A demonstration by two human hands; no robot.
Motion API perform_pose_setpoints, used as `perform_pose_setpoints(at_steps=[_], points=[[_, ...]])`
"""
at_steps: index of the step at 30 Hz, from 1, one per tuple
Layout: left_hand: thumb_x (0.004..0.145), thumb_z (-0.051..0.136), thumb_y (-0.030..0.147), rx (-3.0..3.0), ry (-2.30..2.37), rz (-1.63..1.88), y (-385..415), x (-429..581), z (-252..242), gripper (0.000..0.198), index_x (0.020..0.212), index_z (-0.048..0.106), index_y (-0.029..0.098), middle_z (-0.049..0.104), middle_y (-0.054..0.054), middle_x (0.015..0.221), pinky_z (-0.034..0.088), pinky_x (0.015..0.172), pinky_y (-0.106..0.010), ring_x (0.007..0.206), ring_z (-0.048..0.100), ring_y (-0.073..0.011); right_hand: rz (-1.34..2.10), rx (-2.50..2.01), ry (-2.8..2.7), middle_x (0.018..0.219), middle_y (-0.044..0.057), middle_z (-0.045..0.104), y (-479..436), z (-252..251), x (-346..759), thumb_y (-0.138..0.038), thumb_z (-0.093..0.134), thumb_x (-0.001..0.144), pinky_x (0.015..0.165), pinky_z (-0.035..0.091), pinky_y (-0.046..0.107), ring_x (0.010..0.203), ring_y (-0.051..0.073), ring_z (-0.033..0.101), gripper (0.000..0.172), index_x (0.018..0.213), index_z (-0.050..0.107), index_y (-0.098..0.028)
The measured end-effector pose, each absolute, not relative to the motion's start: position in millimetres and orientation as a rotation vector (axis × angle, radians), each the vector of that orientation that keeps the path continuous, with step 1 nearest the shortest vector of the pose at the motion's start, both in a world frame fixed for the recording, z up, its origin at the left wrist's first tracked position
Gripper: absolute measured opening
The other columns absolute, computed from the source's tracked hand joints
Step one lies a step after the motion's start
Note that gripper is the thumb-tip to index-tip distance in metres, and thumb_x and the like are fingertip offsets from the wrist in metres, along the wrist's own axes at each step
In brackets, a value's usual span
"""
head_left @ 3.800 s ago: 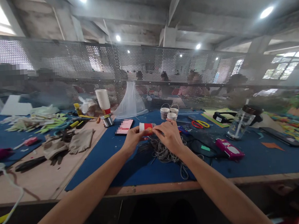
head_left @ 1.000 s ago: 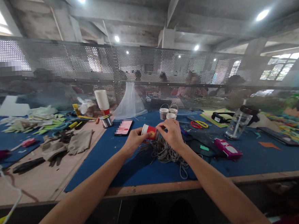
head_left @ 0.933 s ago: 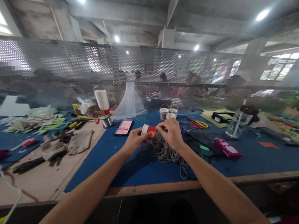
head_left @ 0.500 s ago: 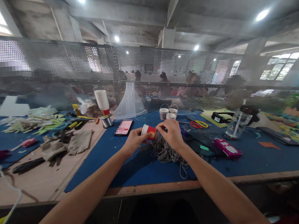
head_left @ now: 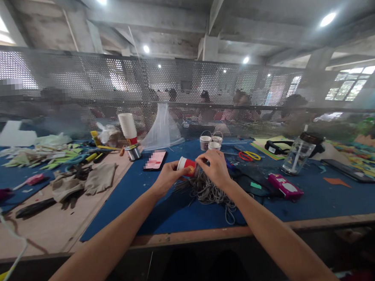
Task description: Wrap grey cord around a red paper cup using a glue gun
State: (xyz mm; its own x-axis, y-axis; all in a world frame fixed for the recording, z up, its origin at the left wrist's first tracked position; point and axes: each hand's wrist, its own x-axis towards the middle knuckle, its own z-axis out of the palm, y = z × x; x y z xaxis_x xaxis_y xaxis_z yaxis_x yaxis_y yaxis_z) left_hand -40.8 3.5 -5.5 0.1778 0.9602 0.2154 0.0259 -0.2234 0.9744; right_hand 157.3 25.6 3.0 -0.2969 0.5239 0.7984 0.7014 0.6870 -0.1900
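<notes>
My left hand point(head_left: 169, 178) is closed around a red paper cup point(head_left: 187, 165) with a white rim, tipped on its side with its base toward the right. At the cup's base, the fingers of my right hand point(head_left: 215, 166) are pinched together; whatever is between them is too small to make out. Beneath both hands lies a tangled heap of grey cord point(head_left: 210, 192) on the blue mat point(head_left: 128, 213). Just beyond my right hand stand several small white cups with cord handles point(head_left: 206, 142).
A phone point(head_left: 155, 160) lies left of the cup. Farther back are a wire spool point(head_left: 133, 153) and stacked paper cups point(head_left: 127, 125). To the right are scissors point(head_left: 249, 155), a magenta box point(head_left: 285, 186) and a glass bottle point(head_left: 299, 154). Gloves point(head_left: 100, 178) lie left. A perforated metal screen point(head_left: 177, 79) stands behind.
</notes>
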Motion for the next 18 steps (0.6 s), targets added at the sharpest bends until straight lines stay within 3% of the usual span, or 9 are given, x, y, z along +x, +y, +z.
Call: perform_pose_setpoints(at_steps=[18], points=[[0.066, 0.08, 0.036, 1.442, 0.962, 1.186, 5.0, -41.6, -7.8, 0.03, 0.085, 0.074, 0.014, 0.073, -0.007, 0.081, 0.052, 0.06, -0.027, 0.071, 0.064, -0.0181, -0.173, -0.98, -1.942, 0.08, 0.0, 0.067, 28.9, 0.5, 158.3, -0.032, 0.06, 0.093, 0.094, 0.033, 0.034, 0.083, 0.017, 0.059, 0.016, 0.083, 0.067, -0.021]])
